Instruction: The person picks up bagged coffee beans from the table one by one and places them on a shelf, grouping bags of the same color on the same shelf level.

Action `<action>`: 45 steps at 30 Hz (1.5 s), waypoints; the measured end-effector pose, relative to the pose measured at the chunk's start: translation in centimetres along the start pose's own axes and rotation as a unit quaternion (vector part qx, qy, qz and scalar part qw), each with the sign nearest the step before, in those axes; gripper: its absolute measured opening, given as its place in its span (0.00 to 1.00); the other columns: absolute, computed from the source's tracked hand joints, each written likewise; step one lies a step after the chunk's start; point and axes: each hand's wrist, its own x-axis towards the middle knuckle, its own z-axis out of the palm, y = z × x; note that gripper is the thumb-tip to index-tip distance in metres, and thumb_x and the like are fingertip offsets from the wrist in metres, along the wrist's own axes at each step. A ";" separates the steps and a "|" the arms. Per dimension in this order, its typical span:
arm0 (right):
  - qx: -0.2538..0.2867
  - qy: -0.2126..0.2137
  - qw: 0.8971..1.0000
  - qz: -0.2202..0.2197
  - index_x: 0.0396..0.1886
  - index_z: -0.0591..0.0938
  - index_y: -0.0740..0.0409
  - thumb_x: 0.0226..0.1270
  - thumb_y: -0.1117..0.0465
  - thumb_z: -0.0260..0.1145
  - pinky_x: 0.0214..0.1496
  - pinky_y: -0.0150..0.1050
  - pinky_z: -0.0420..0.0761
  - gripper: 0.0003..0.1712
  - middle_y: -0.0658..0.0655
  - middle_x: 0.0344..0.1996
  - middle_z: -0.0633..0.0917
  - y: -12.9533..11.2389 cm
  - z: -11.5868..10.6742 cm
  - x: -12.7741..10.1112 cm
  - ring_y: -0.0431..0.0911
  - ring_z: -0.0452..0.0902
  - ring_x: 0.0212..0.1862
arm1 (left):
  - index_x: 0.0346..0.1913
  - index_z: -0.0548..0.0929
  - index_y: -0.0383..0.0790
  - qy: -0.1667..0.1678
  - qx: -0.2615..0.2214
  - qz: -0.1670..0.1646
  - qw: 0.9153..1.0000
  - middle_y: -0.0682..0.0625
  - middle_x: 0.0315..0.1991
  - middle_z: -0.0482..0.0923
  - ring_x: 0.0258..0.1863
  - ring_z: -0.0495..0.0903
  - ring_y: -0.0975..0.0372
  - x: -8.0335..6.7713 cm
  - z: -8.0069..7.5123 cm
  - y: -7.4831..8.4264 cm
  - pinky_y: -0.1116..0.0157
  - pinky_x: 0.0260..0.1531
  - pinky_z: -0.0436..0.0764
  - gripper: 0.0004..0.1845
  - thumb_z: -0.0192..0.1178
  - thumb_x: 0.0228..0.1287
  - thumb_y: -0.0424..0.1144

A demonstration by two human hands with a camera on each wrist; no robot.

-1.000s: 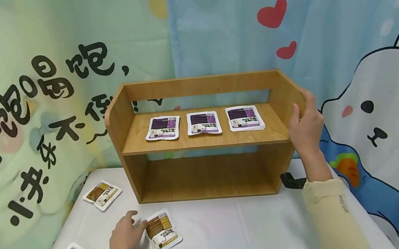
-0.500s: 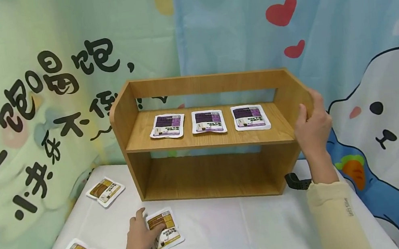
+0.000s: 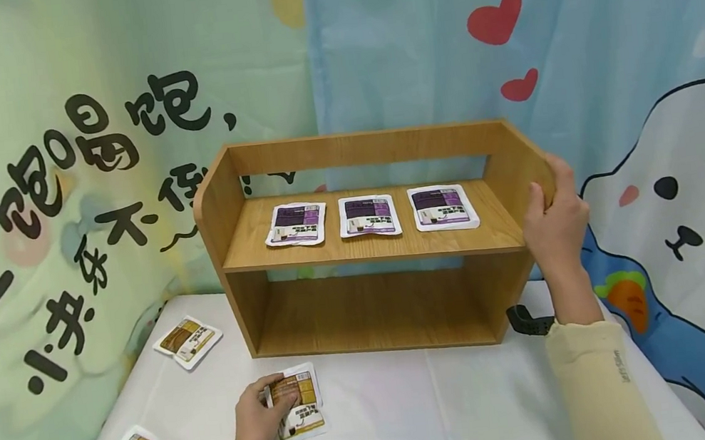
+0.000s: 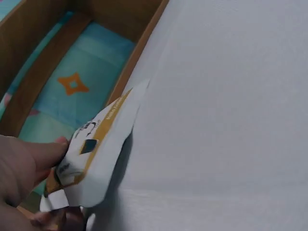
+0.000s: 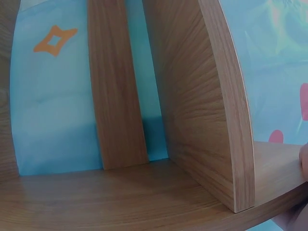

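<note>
While the left hand [image 3: 259, 420] curls round a brown packet [image 3: 296, 404] on the table [image 3: 412, 414], the right hand [image 3: 555, 216] grips the shelf [image 3: 368, 247] end; three purple packets [image 3: 370, 216] lie on its upper board. Left wrist: packet [image 4: 94, 154] lifted, pinched thinly; may slip. Right wrist: only a fingertip [image 5: 304, 156] shows on the wood.

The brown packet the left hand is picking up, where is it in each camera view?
Head: brown packet at bottom centre, gripped by the left hand.
Left wrist: lower left, its edge lifted off the white table.
Right wrist: not in it.
Shared landmark: the wooden shelf.
</note>
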 end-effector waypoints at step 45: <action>-0.006 -0.002 1.000 -0.021 0.68 0.68 0.45 0.76 0.55 0.54 0.43 0.62 0.78 0.23 0.69 0.51 0.81 0.4 0.2 0.0 0.66 0.80 0.47 | 0.61 0.78 0.39 -0.071 -0.071 0.037 0.994 0.40 0.63 0.71 0.66 0.64 0.46 12.0 1.6 3.3 0.47 0.63 0.62 0.22 0.65 0.65 0.38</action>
